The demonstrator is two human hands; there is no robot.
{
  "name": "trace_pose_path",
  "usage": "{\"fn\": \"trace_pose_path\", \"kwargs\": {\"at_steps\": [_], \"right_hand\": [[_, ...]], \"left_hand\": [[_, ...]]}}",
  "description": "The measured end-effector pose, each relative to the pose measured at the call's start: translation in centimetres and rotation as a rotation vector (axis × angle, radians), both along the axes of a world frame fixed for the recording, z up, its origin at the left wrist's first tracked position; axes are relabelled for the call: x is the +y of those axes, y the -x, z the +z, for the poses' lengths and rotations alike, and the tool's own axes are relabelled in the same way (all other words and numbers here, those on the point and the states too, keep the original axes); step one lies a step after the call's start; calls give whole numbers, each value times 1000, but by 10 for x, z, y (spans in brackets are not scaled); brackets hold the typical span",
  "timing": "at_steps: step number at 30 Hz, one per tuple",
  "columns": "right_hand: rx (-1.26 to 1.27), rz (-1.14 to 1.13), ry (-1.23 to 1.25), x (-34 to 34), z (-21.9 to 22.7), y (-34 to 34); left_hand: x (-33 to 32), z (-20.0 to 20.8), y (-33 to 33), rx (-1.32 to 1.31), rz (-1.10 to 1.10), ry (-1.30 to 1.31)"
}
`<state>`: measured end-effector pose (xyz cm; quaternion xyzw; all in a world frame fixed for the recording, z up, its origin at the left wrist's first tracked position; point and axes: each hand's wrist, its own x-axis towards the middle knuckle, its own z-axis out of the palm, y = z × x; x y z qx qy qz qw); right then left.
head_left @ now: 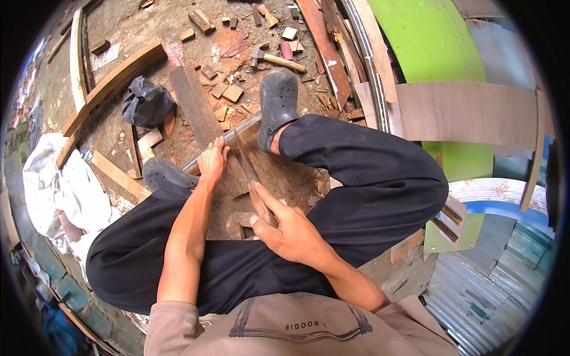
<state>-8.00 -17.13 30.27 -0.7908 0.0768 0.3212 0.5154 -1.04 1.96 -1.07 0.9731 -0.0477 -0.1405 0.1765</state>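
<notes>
My left hand [212, 158] lies with its fingers curled over a brown wooden plank [194, 102], holding it across a long metal bar [244, 125] between my feet. My right hand [290, 230] is closed round the wooden handle of a handsaw [250, 171], its forefinger stretched along the handle. The narrow blade points away from me, just right of my left hand, beside the plank's edge. Whether the teeth touch the wood is hard to see. A small wooden block [236, 228] lies under the handle, partly hidden.
Beyond my feet lie a claw hammer [278, 60] and several wood offcuts [233, 92]. A black plastic bag [147, 102] and a curved timber [113, 89] are at left, near a white sack [59, 190]. Boards and a green panel [430, 38] lean at right.
</notes>
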Motion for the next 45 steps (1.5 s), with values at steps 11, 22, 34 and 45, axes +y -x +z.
{"fn": "trace_pose_path", "kwargs": {"at_steps": [11,22,34,45], "right_hand": [[15,13,29,10,-5,-9],[83,48,32,10,1,-15],[67,112,50,30,-11,-22],[162,-99,-179,7,-30,-15]], "left_hand": [[-8,12,-3,93,16,-20],[-3,4,3,41,-9,-26],[-2,33,-10,185,91,32],[5,11,17,82,97,41]]}}
